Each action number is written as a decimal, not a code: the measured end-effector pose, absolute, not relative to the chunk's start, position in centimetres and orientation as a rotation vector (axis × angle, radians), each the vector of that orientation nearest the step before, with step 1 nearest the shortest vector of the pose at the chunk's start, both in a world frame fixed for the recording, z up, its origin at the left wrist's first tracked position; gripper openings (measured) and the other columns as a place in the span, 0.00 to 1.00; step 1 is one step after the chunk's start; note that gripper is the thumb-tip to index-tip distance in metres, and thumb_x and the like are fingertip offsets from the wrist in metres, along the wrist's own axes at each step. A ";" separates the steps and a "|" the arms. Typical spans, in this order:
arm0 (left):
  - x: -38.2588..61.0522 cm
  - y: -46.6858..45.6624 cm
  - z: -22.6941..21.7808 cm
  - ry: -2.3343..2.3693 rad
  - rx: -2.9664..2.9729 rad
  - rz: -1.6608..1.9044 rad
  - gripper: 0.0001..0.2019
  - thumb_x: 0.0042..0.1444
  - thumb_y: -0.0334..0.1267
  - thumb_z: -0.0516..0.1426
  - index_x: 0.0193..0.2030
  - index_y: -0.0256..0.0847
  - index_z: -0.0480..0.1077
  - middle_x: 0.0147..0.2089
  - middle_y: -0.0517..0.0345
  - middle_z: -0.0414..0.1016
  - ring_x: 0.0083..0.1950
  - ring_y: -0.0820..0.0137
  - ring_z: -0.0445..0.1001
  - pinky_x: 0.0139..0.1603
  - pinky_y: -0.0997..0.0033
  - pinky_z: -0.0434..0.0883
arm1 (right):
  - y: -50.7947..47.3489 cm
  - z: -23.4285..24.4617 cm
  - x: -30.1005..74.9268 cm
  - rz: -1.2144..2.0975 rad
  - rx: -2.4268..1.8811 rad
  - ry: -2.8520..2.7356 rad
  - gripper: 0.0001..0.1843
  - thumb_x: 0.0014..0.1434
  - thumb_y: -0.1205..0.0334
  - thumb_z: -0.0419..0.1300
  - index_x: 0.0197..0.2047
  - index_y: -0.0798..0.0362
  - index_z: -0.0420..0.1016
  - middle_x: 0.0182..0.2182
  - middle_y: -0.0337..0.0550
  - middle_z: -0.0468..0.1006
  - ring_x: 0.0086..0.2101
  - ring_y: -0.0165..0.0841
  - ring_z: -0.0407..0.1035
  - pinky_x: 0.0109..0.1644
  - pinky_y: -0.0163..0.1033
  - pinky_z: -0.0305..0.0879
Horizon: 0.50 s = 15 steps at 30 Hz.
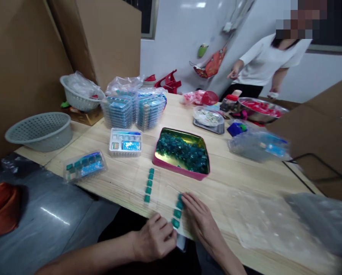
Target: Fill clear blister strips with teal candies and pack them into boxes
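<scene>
My left hand [155,238] is curled at the near table edge, its fingertips pinching at a clear plastic tray [162,198] beside a teal cube. My right hand [198,215] lies flat with fingers stretched, touching a short column of teal cubes [177,212] in that tray. A second column of teal cubes [148,185] runs along the tray's left side. Just beyond stands a pink tin [182,168] with a gold inside, full of loose teal cubes.
Filled clear packs [85,166] [125,142] lie to the left, with stacks of packs [133,109] behind. Two grey baskets [40,130] [79,93] sit far left. Clear bags [256,147] and empty trays [262,225] lie right. A person in white [262,63] stands beyond the table.
</scene>
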State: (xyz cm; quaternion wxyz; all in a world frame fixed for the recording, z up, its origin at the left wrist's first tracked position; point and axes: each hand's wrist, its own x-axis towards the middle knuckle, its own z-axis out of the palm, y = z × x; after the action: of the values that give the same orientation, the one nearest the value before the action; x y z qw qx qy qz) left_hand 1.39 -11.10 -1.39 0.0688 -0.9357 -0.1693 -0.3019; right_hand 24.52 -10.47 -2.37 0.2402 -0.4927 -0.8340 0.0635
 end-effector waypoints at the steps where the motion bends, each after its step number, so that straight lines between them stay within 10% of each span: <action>1: 1.4 -11.0 -1.4 -0.500 -2.817 -0.902 0.05 0.57 0.30 0.53 0.38 0.34 0.69 0.29 0.55 0.69 0.30 0.70 0.65 0.31 0.67 0.61 | -10.3 -2.4 24.6 0.170 -1.352 -2.306 0.34 0.56 0.76 0.45 0.65 0.49 0.56 0.59 0.46 0.66 0.60 0.38 0.57 0.58 0.50 0.62; 15: 0.1 -9.1 1.4 -0.673 -2.991 -1.337 0.14 0.57 0.28 0.47 0.48 0.34 0.67 0.37 0.45 0.76 0.35 0.67 0.72 0.35 0.65 0.70 | -12.7 1.2 26.5 0.735 -1.384 -1.984 0.28 0.57 0.57 0.57 0.61 0.42 0.64 0.58 0.45 0.68 0.55 0.44 0.65 0.52 0.47 0.70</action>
State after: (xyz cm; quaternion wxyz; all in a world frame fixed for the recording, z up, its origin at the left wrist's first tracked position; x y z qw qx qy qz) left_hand 0.11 -9.10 1.37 -0.1011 -0.8897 -0.2002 -0.3977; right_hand 26.50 -12.75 1.17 0.3018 -0.5219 -0.7481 0.2772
